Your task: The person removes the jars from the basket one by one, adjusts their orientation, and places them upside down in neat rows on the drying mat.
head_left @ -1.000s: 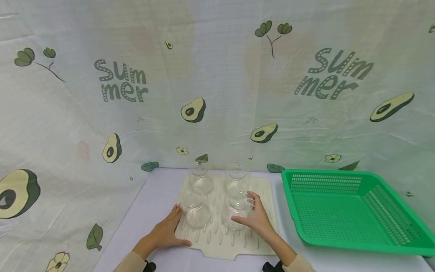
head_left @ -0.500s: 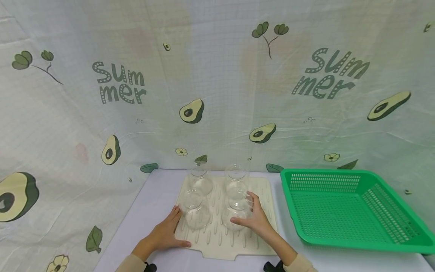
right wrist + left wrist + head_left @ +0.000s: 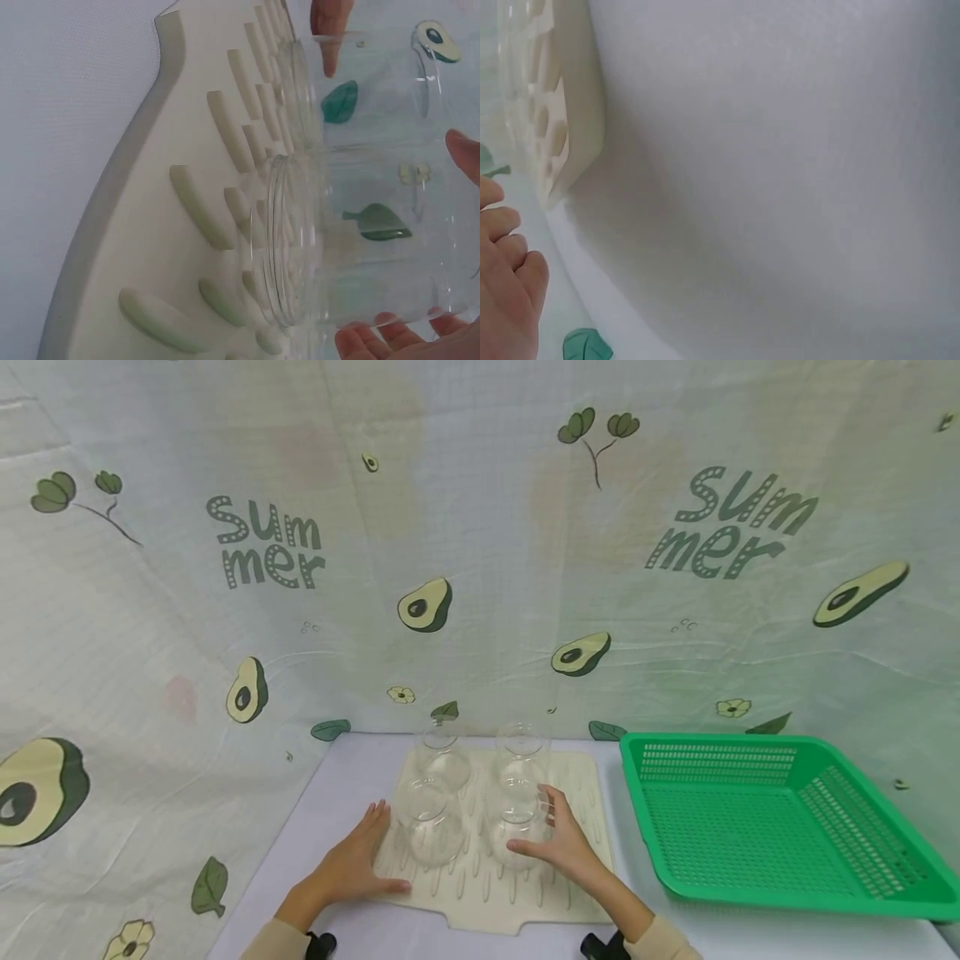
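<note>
Several clear glass cups stand upside down on a cream ridged drying mat (image 3: 480, 906). My right hand (image 3: 561, 845) holds the near right cup (image 3: 504, 837), thumb on one side and fingers on the other. The right wrist view shows that cup (image 3: 375, 262) with its rim down at the mat's ridges and my fingertips (image 3: 364, 341) against its wall. The near left cup (image 3: 433, 842), back left cup (image 3: 444, 768) and back right cup (image 3: 522, 750) stand untouched. My left hand (image 3: 347, 864) lies beside the mat's left edge, fingers extended and holding nothing.
A green plastic basket (image 3: 750, 906) with slotted walls stands to the right of the mat. White cloth (image 3: 330, 802) covers the table. A printed curtain (image 3: 480, 527) with avocados and lettering hangs close behind the mat.
My left hand has drawn left, off the near left cup's side. The top of the near right cup has shifted slightly left with my right fingers; it looks straighter now.
</note>
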Tool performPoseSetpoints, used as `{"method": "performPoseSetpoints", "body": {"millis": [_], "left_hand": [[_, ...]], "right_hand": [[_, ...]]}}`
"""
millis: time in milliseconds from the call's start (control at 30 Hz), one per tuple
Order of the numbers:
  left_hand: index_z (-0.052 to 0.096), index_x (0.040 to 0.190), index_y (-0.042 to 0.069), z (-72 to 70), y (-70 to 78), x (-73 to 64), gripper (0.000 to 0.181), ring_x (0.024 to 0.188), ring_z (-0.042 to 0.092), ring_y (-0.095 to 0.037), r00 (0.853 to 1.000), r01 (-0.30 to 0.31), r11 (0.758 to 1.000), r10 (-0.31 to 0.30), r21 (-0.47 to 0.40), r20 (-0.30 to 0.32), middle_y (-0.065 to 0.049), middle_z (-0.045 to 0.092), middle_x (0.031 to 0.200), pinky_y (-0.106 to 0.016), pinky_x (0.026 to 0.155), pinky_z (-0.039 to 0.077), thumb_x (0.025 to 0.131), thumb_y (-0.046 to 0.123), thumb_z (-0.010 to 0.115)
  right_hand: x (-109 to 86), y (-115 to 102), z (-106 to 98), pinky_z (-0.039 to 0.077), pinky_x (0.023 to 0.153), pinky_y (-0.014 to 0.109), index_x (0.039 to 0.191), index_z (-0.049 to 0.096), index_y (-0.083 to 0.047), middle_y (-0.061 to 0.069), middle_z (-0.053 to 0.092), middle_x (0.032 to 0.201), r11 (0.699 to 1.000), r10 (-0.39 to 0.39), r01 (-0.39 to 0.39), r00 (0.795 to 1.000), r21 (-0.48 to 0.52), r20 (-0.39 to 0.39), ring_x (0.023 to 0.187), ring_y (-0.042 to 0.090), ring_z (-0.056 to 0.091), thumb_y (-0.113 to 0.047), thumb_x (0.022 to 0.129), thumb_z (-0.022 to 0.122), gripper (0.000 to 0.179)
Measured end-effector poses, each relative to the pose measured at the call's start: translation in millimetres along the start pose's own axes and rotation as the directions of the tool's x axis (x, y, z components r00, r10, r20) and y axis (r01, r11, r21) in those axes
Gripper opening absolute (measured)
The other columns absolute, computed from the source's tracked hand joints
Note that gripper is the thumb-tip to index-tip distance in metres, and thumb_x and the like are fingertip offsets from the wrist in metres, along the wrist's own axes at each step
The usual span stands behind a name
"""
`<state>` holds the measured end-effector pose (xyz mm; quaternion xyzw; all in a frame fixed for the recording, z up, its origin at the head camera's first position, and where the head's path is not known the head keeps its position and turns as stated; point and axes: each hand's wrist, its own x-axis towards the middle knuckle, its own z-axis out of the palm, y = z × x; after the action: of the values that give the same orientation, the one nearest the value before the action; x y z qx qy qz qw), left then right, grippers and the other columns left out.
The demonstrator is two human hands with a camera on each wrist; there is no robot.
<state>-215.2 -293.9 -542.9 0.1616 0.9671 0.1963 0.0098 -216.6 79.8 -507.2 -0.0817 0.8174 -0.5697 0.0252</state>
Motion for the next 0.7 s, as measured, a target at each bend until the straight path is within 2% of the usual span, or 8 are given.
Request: {"method": "performPoseSetpoints", "body": {"millis": [167, 400, 533, 700], "left_hand": [[0.023, 0.156, -0.004, -9.7, -2.6, 2.9, 0.136, 0.149, 0.017, -0.039, 0.999, 0.009, 1.0, -0.009, -0.006, -0.031, -0.021, 0.018, 0.162, -0.059, 0.11, 0.032, 0.061, 0.077, 0.078], [0.018, 0.157, -0.003, -26.8, -7.6, 7.8, 0.136, 0.148, 0.015, -0.043, 0.997, 0.019, 1.0, -0.019, -0.011, -0.077, -0.023, 0.015, 0.163, -0.064, 0.108, 0.032, 0.062, 0.072, 0.081], [0.016, 0.159, 0.001, -39.1, -9.8, 9.2, 0.132, 0.149, 0.012, -0.042, 0.994, 0.025, 0.999, -0.028, -0.026, -0.105, -0.021, 0.014, 0.164, -0.064, 0.11, 0.029, 0.066, 0.067, 0.082], [0.014, 0.16, 0.004, -53.1, -10.4, 7.5, 0.121, 0.149, 0.01, -0.044, 0.989, 0.036, 0.998, -0.043, -0.053, -0.14, -0.02, 0.013, 0.164, -0.068, 0.109, 0.024, 0.076, 0.061, 0.079]], "right_hand": [[0.6, 0.1, -4.7, 0.04, 0.103, 0.061, 0.153, 0.023, -0.002, 0.03, 0.032, 0.151, 1.0, -0.006, 0.006, 1.0, -0.021, -0.001, 0.132, 0.054, 0.039, -0.027, 0.073, 0.091, 0.108], [2.8, -5.0, -20.6, 0.035, 0.11, 0.057, 0.153, 0.021, -0.003, 0.024, 0.034, 0.152, 0.998, -0.061, 0.061, 0.998, -0.012, -0.012, 0.137, 0.045, 0.036, -0.028, 0.072, 0.092, 0.11], [0.7, -13.4, -34.4, 0.032, 0.112, 0.056, 0.154, 0.021, -0.006, 0.021, 0.034, 0.153, 0.998, -0.067, 0.067, 0.998, 0.015, -0.02, 0.141, 0.042, 0.033, -0.029, 0.076, 0.089, 0.106], [-2.6, -27.7, -57.3, 0.03, 0.113, 0.057, 0.154, 0.021, -0.004, 0.023, 0.034, 0.153, 0.988, -0.14, 0.141, 0.99, 0.055, -0.032, 0.142, 0.042, 0.031, -0.022, 0.082, 0.084, 0.098]]}}
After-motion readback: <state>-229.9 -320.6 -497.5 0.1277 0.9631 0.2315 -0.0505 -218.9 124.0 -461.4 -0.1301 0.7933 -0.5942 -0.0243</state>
